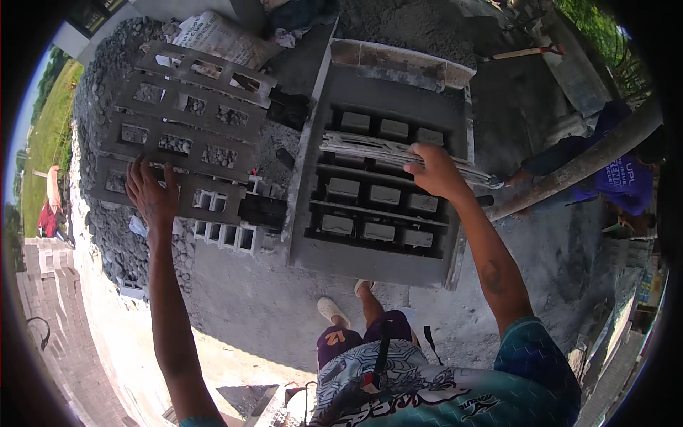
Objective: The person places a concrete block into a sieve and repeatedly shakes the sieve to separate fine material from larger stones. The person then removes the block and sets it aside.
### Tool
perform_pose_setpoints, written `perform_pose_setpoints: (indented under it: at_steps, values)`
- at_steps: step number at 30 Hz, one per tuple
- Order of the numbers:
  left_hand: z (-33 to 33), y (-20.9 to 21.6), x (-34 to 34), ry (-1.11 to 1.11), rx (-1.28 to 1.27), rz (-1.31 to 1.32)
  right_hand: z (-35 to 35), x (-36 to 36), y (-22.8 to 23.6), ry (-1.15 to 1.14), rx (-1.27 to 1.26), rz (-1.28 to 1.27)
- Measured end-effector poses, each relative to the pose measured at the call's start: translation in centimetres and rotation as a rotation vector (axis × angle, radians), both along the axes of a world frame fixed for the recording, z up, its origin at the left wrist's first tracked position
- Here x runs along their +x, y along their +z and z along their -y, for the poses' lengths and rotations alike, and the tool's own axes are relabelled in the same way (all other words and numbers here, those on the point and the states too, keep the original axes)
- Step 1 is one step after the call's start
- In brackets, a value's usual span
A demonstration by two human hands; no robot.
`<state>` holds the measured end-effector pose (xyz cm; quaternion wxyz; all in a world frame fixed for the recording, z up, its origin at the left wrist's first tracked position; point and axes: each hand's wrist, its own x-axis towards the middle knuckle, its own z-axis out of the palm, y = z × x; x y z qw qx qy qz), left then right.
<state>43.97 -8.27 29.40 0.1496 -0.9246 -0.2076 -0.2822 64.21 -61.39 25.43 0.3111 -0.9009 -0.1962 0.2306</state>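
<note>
A grey metal grid with rectangular openings (162, 158) lies to the left, and my left hand (153, 196) rests on its near left part with the fingers spread. To its right stands a block mould in a wide metal tray (356, 257), with rows of grey rectangular cores (384, 194) separated by dark slots. Several thin grey boards (363, 147) lie across the mould between two rows. My right hand (435, 174) is closed on these boards near their right half, fingers curled over the edge.
Hollow blocks (226, 235) sit below the grid, near a gravel heap (107, 78) and a sack (220, 37). At right, a co-worker in a purple shirt (612, 160) is behind a slanting pole (569, 174). A shovel (518, 53) lies beyond, and stacked blocks (57, 292) stand far left.
</note>
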Motion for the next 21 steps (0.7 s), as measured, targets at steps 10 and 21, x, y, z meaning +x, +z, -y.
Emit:
perform_pose_setpoints:
  at_steps: [10,21]
  values:
    - [0.2,-1.8,3.0,0.148,0.021,-0.073,-0.7,3.7,-19.7,0.024,-0.044,0.728]
    - [-0.1,-2.0,2.5,0.107,-0.028,-0.005,-1.9,-8.4,-18.4,-0.063,-0.001,0.635]
